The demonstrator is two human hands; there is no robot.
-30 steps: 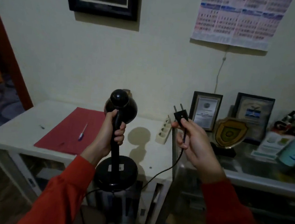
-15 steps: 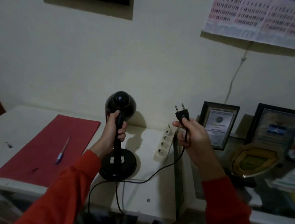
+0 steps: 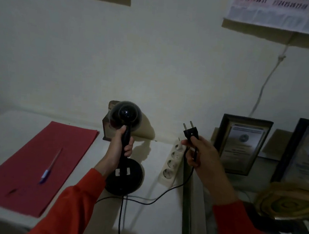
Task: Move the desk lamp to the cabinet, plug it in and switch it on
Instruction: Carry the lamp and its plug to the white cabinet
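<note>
Black dome-shaded desk lamp [image 3: 123,147]: base on white cabinet top [image 3: 159,220] (unlit)
Left hand [image 3: 118,147]: clenched around lamp neck
Right hand [image 3: 200,156]: pinching black 2-pin plug [image 3: 191,134], prongs up

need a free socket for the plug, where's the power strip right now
In the head view the power strip lies on the white cabinet top, just right of the lamp base and directly below the plug in the right hand.

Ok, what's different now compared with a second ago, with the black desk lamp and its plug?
The black desk lamp has come down: its round base now sits on the white cabinet top. Unchanged: left hand around the stem, right hand holding the black two-pin plug up, unplugged, above the white power strip.
</note>
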